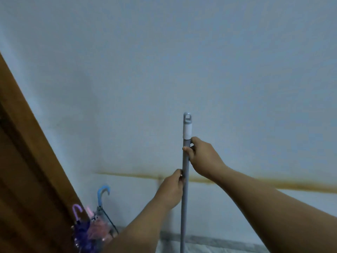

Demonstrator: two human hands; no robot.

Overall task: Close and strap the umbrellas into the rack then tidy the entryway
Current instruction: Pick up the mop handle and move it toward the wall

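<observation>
I hold a grey pole [185, 203] upright in front of a pale wall; it has a white collar and a hanging loop at its top, and its lower end is out of frame. My right hand [204, 157] grips the pole just under the white collar. My left hand [172, 191] grips it lower down. At the lower left, closed umbrellas stand together in the corner: one with a blue hooked handle [103, 194], one with a purple hooked handle [77, 211], and a pink one [96, 229] between them. A thin dark rack wire [111, 222] runs beside them.
A brown wooden door frame [27, 143] slants along the left edge. The pale wall [182, 61] carries a yellowish stain line at hand height. A grey skirting strip [218, 241] runs along the floor at the bottom.
</observation>
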